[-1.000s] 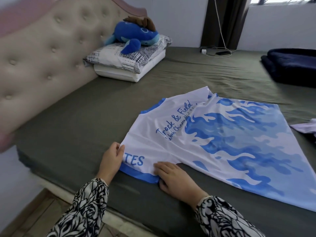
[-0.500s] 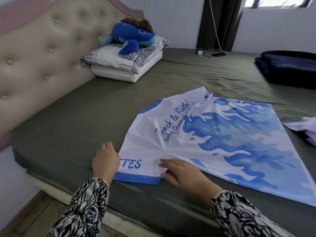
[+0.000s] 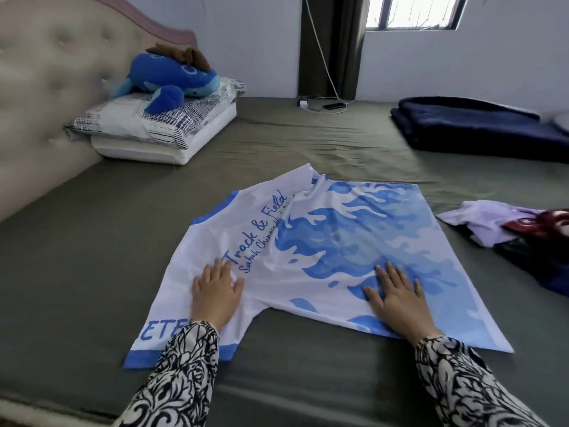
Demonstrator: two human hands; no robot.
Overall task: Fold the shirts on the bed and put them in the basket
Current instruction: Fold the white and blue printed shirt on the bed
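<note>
both palms flat on the track shirt

since half a second ago i see both hands moved off the near sleeve and up onto the body of the white and blue shirt (image 3: 323, 251), and the view has lifted so the window (image 3: 412, 12) shows.

the left hand (image 3: 217, 291) lies flat on the white part by the printed lettering, fingers straight and a little spread, holding nothing. the right hand (image 3: 397, 295) lies flat on the blue flame print, fingers straight and fanned, also holding nothing. the hands are well apart.

the shirt is spread on the olive bed (image 3: 107, 241). right of the shirt is a heap of other clothes (image 3: 505, 224). beyond the shirt's left sleeve, pillows (image 3: 154, 131) carry a blue plush toy (image 3: 172, 78). beyond its right side is a folded navy blanket (image 3: 474, 127).
</note>
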